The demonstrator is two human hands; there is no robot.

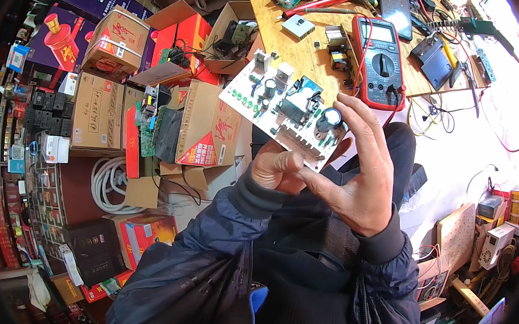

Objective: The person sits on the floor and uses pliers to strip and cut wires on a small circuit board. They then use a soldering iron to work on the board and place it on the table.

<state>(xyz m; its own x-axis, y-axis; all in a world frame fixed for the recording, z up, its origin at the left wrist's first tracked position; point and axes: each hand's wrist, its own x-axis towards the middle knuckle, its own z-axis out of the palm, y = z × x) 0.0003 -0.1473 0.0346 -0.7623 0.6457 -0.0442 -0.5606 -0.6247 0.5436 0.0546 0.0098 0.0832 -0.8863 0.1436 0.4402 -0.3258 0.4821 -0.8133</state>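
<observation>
A white circuit board is held up in front of me, component side showing, tilted. It carries capacitors, a dark transformer, metal heat sinks and a row of small green parts. My left hand grips its near edge, thumb on top and the other fingers hidden beneath. My right hand is curved round the board's right corner, fingers by the large black capacitor and thumb close to the near edge. Beyond the board, a red multimeter lies on the wooden table.
On the wooden table lie a phone, a red pen-like tool, a black adapter-like box and tangled leads. Cardboard boxes, some holding electronic parts, stand at the left. A coiled white hose lies on the floor.
</observation>
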